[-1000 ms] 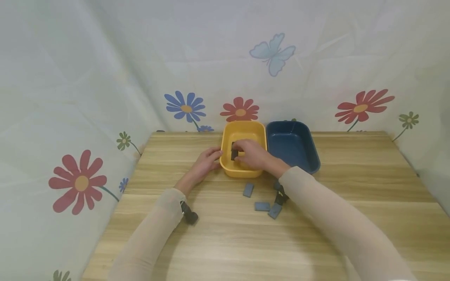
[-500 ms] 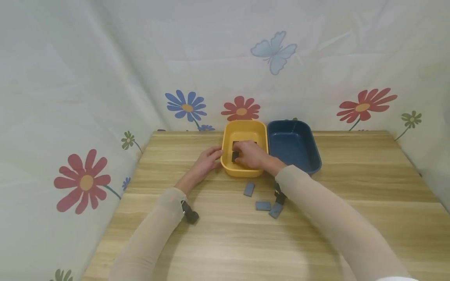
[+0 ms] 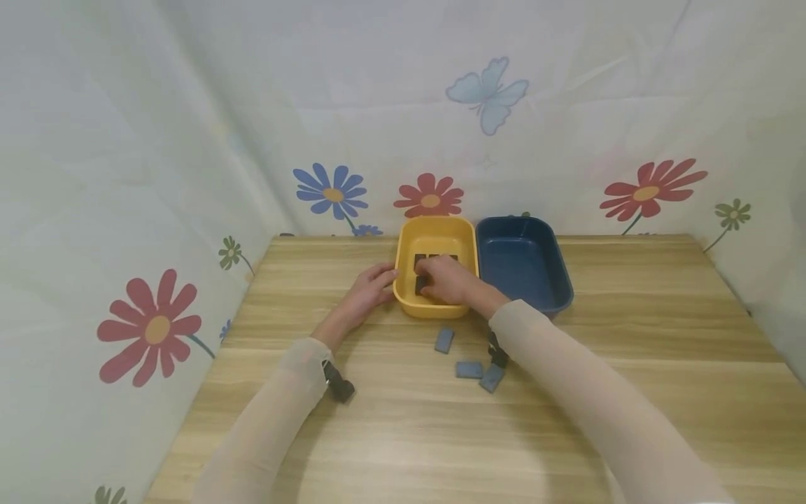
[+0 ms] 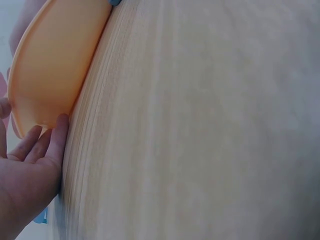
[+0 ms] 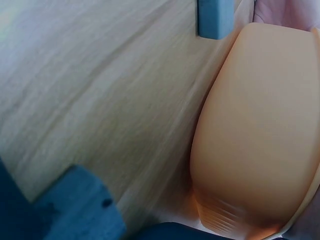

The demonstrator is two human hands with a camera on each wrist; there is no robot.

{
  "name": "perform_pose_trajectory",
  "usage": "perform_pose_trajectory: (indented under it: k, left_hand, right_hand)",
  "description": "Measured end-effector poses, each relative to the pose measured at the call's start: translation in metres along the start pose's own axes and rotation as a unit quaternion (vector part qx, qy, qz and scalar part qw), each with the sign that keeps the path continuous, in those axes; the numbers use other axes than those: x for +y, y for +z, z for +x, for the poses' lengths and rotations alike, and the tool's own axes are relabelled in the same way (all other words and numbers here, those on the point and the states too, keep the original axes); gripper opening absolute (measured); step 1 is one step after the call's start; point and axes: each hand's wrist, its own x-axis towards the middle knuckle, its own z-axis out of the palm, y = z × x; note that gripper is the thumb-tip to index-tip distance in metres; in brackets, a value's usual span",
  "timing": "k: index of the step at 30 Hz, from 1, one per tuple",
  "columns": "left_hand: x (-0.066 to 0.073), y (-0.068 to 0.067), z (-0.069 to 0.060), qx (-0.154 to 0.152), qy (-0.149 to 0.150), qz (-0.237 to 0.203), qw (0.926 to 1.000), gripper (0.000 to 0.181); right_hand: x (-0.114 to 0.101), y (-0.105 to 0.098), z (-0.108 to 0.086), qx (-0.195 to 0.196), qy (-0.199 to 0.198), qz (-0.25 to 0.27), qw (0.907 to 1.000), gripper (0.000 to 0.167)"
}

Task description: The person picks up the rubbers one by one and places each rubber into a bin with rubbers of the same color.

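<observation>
The left sleeve and right sleeve are long, plain and pale beige; a small black left wrist camera and black right wrist camera show.

left tray (tiles inside) | right tray alongside | loose tiles in front, on table

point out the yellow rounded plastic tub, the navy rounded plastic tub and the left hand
Yellow rounded plastic tub (image 3: 434, 311): head view, near outer wall.
Navy rounded plastic tub (image 3: 518, 264): head view, bare floor.
Left hand (image 3: 369, 292): head view, middle of the hand.
</observation>
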Motion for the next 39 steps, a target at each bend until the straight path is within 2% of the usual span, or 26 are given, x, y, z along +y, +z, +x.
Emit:
perform_pose_trajectory:
  k: [10, 19, 30, 39]
  left_hand:
    - [-0.0023, -0.0030, -0.0003, 0.012, -0.003, -0.003, 0.9999, 0.057]
    - [-0.0027, -0.0022, -0.0018, 0.006, -0.007, -0.003, 1.0000, 0.056]
    - [-0.0007, -0.0002, -0.0008, 0.006, -0.003, -0.004, 1.0000, 0.059]
    - [-0.0030, 0.0007, 0.0007, 0.007, -0.003, -0.009, 0.9999, 0.058]
  right_hand:
    - [-0.0033, 0.0005, 0.0012, 0.004, -0.006, -0.005, 1.0000, 0.039]
    - [-0.0009, 0.0046, 0.0020, 0.000, 0.005, 0.006, 1.0000, 0.044]
    - [0.0002, 0.0029, 0.0014, 0.012, 0.032, 0.024, 0.9991, 0.037]
    - [0.0009, 0.0025, 0.0009, 0.017, 0.029, 0.015, 0.9993, 0.033]
